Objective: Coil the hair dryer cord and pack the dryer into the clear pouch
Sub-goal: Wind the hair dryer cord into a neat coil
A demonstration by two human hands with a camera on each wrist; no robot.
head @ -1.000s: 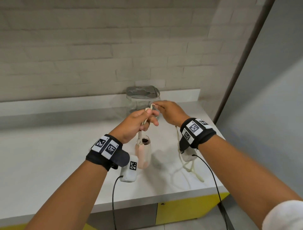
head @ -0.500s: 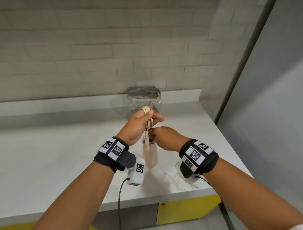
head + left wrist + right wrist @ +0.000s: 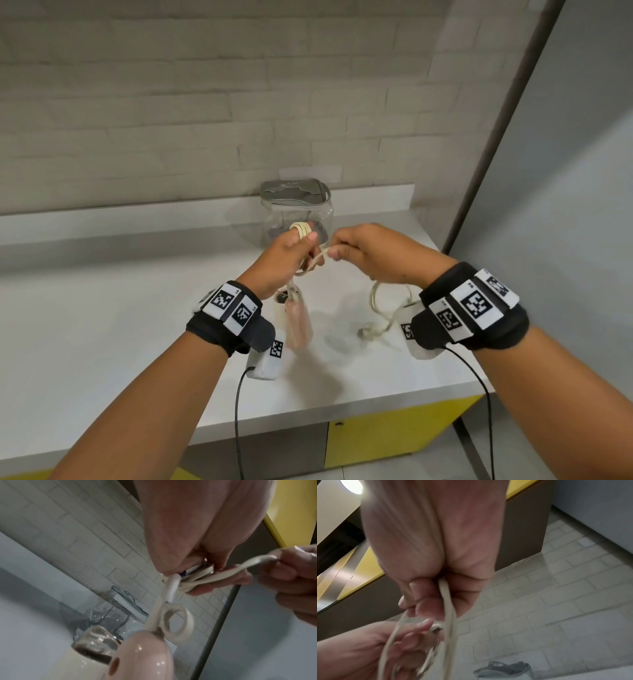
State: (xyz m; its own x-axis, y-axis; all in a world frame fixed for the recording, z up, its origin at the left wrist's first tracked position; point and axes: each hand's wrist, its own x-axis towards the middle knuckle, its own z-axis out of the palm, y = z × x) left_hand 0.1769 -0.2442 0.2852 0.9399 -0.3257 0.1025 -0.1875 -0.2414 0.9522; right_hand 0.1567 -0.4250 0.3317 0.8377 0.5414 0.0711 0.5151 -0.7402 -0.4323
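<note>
Coiling step: left hand (image 3: 287, 253) grips the bundled loops of the hair dryer cord (image 3: 302, 230); right hand (image 3: 370, 253) pinches the free run beside it.
Fingers: left curled round the loops; right thumb and forefinger pressed on the cord.
Technique: judged best to keep even tension, lay each turn beside the last, and feed the slack by the plug (image 3: 363, 331).
Hair dryer (image 3: 297, 320): hangs below the left hand over the surface (image 3: 102, 325), long axis near vertical, cord end up.
Clear pouch (image 3: 297, 212): behind the hands, against the wall.
</note>
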